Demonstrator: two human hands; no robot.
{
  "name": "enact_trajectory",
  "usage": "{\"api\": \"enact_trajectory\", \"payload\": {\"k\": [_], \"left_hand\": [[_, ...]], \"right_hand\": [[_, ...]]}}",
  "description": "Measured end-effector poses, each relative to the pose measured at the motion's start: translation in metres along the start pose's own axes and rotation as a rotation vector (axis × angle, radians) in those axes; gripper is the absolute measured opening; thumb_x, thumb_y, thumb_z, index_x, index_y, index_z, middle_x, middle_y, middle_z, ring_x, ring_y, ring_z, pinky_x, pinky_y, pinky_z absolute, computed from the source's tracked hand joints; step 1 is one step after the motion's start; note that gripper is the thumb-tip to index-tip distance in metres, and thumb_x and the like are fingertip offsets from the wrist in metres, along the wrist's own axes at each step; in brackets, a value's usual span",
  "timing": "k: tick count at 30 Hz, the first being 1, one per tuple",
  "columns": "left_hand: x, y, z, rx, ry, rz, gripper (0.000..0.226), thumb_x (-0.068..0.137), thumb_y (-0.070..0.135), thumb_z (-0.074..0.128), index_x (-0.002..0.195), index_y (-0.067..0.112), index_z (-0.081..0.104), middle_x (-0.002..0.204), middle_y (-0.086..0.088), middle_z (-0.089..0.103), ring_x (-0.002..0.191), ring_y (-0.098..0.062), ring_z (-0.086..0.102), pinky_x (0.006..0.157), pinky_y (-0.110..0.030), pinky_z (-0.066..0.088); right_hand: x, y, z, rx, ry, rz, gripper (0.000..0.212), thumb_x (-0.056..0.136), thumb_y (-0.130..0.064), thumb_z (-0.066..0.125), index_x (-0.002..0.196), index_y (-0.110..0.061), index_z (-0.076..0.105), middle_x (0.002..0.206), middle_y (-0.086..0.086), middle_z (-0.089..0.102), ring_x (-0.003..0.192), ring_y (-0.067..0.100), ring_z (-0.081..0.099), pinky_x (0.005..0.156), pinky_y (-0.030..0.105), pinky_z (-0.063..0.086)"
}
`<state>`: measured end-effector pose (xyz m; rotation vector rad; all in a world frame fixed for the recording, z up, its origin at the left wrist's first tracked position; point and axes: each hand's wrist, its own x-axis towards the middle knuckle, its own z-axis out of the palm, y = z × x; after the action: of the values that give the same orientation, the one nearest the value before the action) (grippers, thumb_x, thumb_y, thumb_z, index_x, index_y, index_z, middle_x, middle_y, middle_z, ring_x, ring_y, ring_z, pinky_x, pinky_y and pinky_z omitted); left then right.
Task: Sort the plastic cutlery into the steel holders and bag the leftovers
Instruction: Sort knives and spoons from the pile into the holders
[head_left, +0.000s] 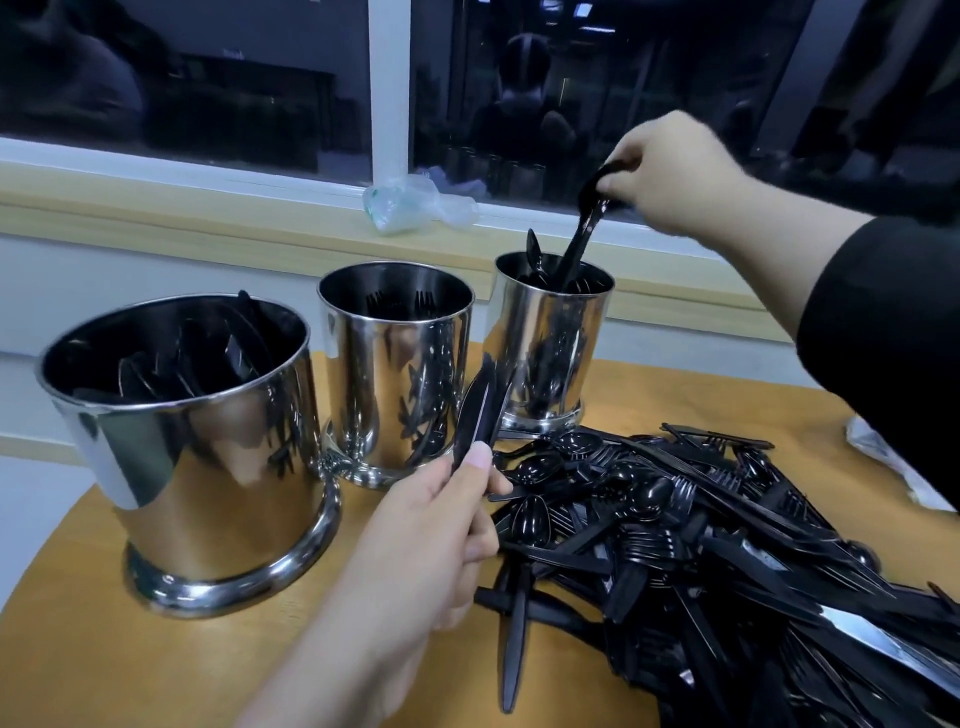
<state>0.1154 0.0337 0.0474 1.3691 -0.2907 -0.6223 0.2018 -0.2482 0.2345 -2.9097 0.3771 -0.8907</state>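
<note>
Cutlery: black plastic pile (701, 545) heaped on the table, lower right of the frame; knives, forks and spoons mixed; too many and too tangled to count
Progress: a judgement, early to midway; each holder has some pieces, yet the pile is far larger than what is sorted; bagging not yet begun
Holders: three steel cylinders in a row, left to upper middle; left holder (197, 467) has knives; middle holder (395, 395) shows fork tines; right holder (550, 353) has spoons, as far as the dark interior shows
Right hand: right hand (670, 176), upper right, fingers curled round the top of a spoon (582, 244); its lower end is already inside the right holder
Left hand: left hand (431, 525), lower middle, thumb and fingers pinching a knife (478, 415), blade pointing up, in front of the gap between middle and right holders; likely bound for the left holder
Held pieces: at least two, one per hand; the left may hold more than one knife, cannot tell
Bags: crumpled clear bag (410, 208) on the sill, upper middle; another bit of clear plastic (883, 457) at the right edge, partly hidden by the sleeve
Table: wooden top (78, 649)
Left to do: sort the pile by kind; bag what does not fit
</note>
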Motion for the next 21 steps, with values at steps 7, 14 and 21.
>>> {"api": "enact_trajectory", "payload": {"k": [7, 14, 21], "left_hand": [[-0.001, 0.001, 0.006, -0.058, 0.003, -0.003, 0.057, 0.097, 0.065, 0.044, 0.105, 0.015, 0.071, 0.061, 0.000, 0.039, 0.042, -0.012, 0.021, 0.047, -0.027, 0.011], [-0.003, -0.008, 0.020, 0.094, -0.015, 0.067, 0.044, 0.105, 0.051, 0.044, 0.097, 0.010, 0.058, 0.064, 0.001, 0.044, 0.044, -0.013, 0.022, 0.048, -0.028, 0.012], [-0.020, -0.026, 0.049, 0.191, 0.022, 0.162, 0.037, 0.105, 0.049, 0.048, 0.095, 0.015, 0.060, 0.065, -0.002, 0.031, 0.048, -0.015, 0.019, 0.050, -0.032, 0.011]], "right_hand": [[-0.023, 0.012, 0.029, -0.026, -0.140, 0.024, 0.040, 0.100, -0.034, 0.061, 0.130, -0.007, 0.064, 0.126, 0.011, 0.067, 0.117, 0.032, 0.059, 0.099, 0.039, 0.046], [-0.133, 0.023, -0.009, 0.280, -0.062, 0.101, 0.021, 0.099, -0.033, 0.060, 0.097, -0.018, 0.074, 0.089, -0.004, 0.072, 0.083, 0.017, 0.066, 0.074, 0.031, 0.052], [-0.284, 0.050, -0.029, 0.304, -0.270, 0.179, 0.016, 0.093, -0.047, 0.063, 0.092, -0.035, 0.074, 0.080, -0.026, 0.069, 0.077, -0.007, 0.061, 0.074, 0.024, 0.049]]}}
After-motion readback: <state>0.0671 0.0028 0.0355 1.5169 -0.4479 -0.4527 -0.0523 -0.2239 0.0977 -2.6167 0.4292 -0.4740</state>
